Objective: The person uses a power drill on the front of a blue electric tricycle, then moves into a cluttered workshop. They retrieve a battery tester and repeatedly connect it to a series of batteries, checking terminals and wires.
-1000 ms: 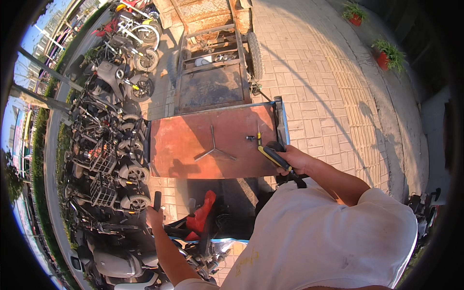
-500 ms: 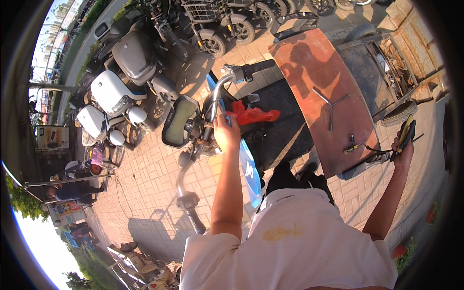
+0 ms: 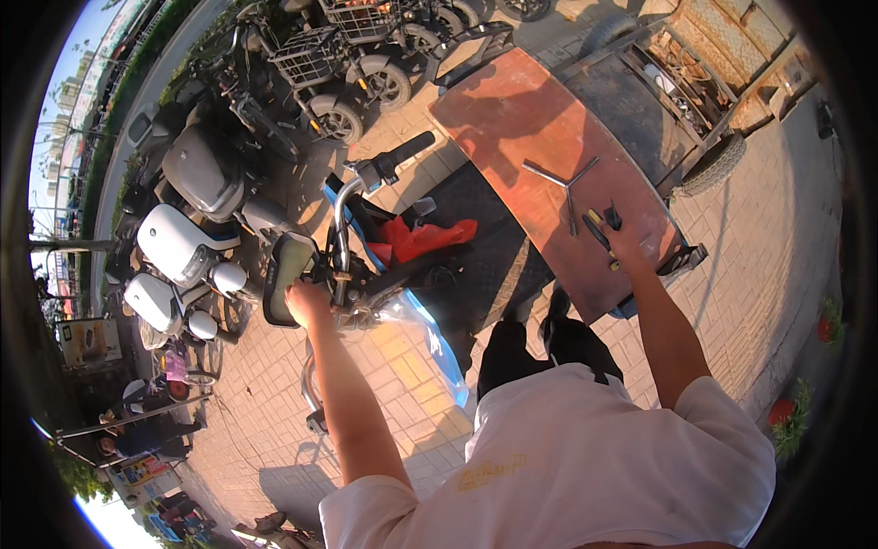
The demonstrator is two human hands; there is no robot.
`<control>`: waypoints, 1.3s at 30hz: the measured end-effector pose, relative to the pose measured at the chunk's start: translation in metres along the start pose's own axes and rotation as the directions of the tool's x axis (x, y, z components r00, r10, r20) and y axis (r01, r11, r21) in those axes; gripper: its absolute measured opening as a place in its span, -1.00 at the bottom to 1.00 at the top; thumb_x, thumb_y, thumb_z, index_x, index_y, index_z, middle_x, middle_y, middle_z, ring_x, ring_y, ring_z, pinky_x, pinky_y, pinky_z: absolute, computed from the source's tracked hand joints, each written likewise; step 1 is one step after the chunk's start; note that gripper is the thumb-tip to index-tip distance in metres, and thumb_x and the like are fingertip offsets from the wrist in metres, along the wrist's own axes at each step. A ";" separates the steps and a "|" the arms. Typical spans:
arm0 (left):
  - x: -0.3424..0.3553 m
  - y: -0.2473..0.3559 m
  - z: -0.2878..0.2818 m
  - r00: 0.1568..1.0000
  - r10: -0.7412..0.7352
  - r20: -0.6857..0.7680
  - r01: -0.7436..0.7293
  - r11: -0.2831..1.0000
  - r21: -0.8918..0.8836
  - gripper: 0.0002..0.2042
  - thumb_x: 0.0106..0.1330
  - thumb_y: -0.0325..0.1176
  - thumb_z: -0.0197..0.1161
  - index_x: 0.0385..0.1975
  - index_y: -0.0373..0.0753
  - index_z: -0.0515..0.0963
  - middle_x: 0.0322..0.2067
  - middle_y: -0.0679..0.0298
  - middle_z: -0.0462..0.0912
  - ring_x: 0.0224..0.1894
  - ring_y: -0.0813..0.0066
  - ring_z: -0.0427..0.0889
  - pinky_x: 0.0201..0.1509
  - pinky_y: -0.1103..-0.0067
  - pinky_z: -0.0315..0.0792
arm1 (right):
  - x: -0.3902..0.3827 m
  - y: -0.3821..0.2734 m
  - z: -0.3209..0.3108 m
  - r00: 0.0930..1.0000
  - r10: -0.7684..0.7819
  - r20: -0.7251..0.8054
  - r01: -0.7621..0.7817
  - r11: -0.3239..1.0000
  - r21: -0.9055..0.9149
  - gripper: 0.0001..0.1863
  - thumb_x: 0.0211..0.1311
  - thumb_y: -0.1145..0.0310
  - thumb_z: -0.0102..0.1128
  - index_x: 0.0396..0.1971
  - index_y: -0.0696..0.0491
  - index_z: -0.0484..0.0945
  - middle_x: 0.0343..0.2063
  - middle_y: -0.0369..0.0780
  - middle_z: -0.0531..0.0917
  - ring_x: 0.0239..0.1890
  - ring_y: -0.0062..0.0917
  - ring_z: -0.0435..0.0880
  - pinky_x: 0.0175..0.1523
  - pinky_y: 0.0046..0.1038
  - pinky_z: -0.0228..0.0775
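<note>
My left hand (image 3: 309, 302) is closed on the edge of the dashboard display (image 3: 291, 265) beside the chrome handlebar (image 3: 344, 215). My right hand (image 3: 625, 245) grips black-and-yellow hand tools (image 3: 599, 227) just over a reddish board (image 3: 508, 110). On that board lies a three-armed metal wrench (image 3: 568, 183), just beyond the tools. Below the board, the black vehicle floor (image 3: 485, 220) holds a red cloth or bag (image 3: 430, 238). A blue side panel (image 3: 437, 357) is near my left forearm.
Parked scooters (image 3: 174, 242) and bikes (image 3: 338, 110) line the left and far side. A rusty cart (image 3: 704, 46) adjoins the board. Potted plants (image 3: 786, 412) stand along the right. A person in dark clothes (image 3: 137, 439) is at the lower left, on the brick pavement (image 3: 247, 393).
The view has turned to the left. My left hand has moved from the handlebar to the display. My right hand has moved inward over the board with the tools.
</note>
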State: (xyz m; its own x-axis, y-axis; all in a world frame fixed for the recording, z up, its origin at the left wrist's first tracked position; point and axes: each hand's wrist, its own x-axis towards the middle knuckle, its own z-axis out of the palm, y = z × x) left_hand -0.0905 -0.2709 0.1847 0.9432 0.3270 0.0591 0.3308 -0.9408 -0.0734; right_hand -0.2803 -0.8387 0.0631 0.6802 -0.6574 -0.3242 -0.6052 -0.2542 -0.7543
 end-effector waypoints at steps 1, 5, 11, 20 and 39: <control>0.000 0.007 -0.007 0.997 -0.006 -0.080 0.006 1.000 -0.001 -0.66 0.26 -0.22 0.19 -0.07 -0.33 0.55 -0.14 0.01 0.58 -0.04 0.03 0.52 0.06 0.25 0.41 | -0.005 0.002 -0.003 0.979 0.175 0.102 -0.179 0.983 0.035 -0.62 0.14 0.18 0.27 -0.38 0.29 0.57 -0.62 -0.07 0.59 -0.51 -0.25 0.63 -0.34 -0.27 0.38; 0.026 0.090 -0.008 0.864 0.429 -0.263 -0.472 0.872 -0.130 -0.56 0.25 -0.14 0.22 0.07 -0.24 0.49 0.05 0.09 0.52 0.12 0.09 0.42 0.15 0.23 0.35 | -0.027 0.002 -0.019 0.992 0.086 0.092 -0.079 0.994 -0.075 -0.57 0.12 0.11 0.28 -0.29 0.23 0.57 -0.51 -0.04 0.63 -0.42 -0.24 0.65 -0.28 -0.26 0.41; 0.086 0.244 0.009 0.694 0.673 0.255 -0.692 0.722 -0.023 -0.52 0.31 -0.03 0.13 0.12 -0.20 0.42 0.10 0.14 0.51 0.18 0.14 0.43 0.27 0.06 0.19 | -0.059 0.009 -0.043 0.999 0.035 0.017 -0.032 0.989 -0.147 -0.46 0.07 0.04 0.31 -0.11 0.18 0.51 -0.34 0.05 0.66 -0.26 -0.12 0.67 -0.14 -0.22 0.46; 0.076 0.262 0.007 0.748 0.615 0.250 -0.660 0.728 0.184 -0.57 0.27 -0.18 0.26 0.07 -0.19 0.35 0.10 0.17 0.46 0.16 0.17 0.47 0.18 0.06 0.32 | -0.083 0.036 -0.053 0.997 0.019 -0.072 -0.017 0.999 0.041 -0.53 0.09 0.11 0.31 -0.16 0.19 0.53 -0.36 0.06 0.66 -0.28 -0.13 0.67 -0.17 -0.21 0.46; 0.093 0.260 0.017 0.695 0.670 0.261 -0.706 0.704 0.072 -0.63 0.24 -0.27 0.22 -0.01 -0.27 0.41 0.05 0.03 0.49 0.07 -0.01 0.51 0.07 0.02 0.35 | -0.079 0.026 -0.041 0.981 0.194 0.007 -0.194 0.977 0.093 -0.50 0.05 0.03 0.31 -0.23 0.20 0.52 -0.36 0.07 0.65 -0.25 -0.10 0.67 -0.14 -0.23 0.46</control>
State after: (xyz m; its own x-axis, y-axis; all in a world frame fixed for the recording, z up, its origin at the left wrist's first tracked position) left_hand 0.0839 -0.4837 0.1541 0.8852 -0.3803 -0.2679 -0.4311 -0.8870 -0.1655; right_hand -0.3671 -0.8224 0.0926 0.5529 -0.6891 -0.4684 -0.6846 -0.0552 -0.7268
